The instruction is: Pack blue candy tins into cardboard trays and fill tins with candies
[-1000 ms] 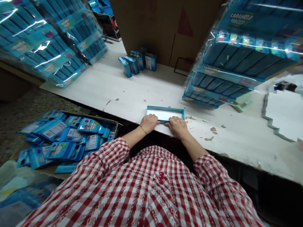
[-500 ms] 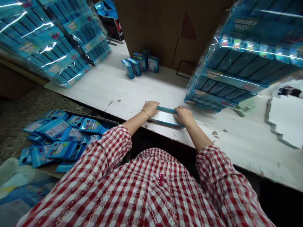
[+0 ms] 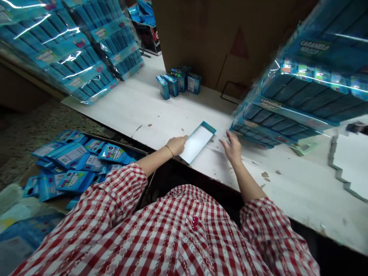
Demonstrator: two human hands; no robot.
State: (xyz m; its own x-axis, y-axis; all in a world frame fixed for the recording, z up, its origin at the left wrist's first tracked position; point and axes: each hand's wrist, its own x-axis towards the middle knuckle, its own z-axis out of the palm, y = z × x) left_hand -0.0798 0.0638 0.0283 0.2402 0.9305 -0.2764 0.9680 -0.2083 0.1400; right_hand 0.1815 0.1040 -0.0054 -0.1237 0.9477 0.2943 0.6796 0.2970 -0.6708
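Observation:
A shallow blue cardboard tray (image 3: 198,142) with a white inside lies slantwise at the front of the white table. My left hand (image 3: 177,146) grips its left long side, the thumb near the rim. Just right of the tray, my right hand (image 3: 232,147) is apart from it, fingers spread and holding nothing. Behind the tray, several small blue boxes (image 3: 171,84) stand upright in a group. In a carton at the lower left lie many blue packets (image 3: 73,149) printed with candy lettering.
Tall plastic-wrapped stacks of filled blue trays stand at the left (image 3: 71,57) and right (image 3: 287,111). A large brown cardboard box (image 3: 201,34) rises at the back. Flat white tray blanks (image 3: 352,161) are piled at the right. The table's front edge (image 3: 218,180) runs close to me.
The tray has turned from lying along the table edge to slanting away from me. My right hand has let go of it and moved right; the left still holds it.

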